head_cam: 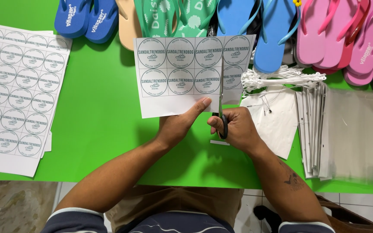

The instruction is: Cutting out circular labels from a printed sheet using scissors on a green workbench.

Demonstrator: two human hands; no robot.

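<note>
The left hand (178, 125) pinches the near edge of a label sheet (182, 75), thumb on top, and holds it up over the green desk (100, 112). The sheet carries two rows of round printed labels and sits at the middle of the scene, its far edge overlapping the sandals behind it. The right hand (235, 127) is closed around the handles of a pair of scissors (222, 108), whose blades point far and stand in a cut running up the sheet between the third and fourth columns of labels. The strip to the right of the cut hangs slightly apart from the rest.

At the left of the desk lies a stack of uncut sheets (16, 90), covered with the same round labels. Along the far edge stand flip-flops: blue ones (83, 17) at far left, green ones (173, 17) in the middle, lighter blue ones (266, 30) to their right, and pink ones (350, 34) at far right. Just right of the right hand is a bunch of white strings (281, 78) lying on white paper (279, 121), and further right a pile of clear bags (350, 133). A small paper scrap (219, 142) lies on the desk under the right hand.
</note>
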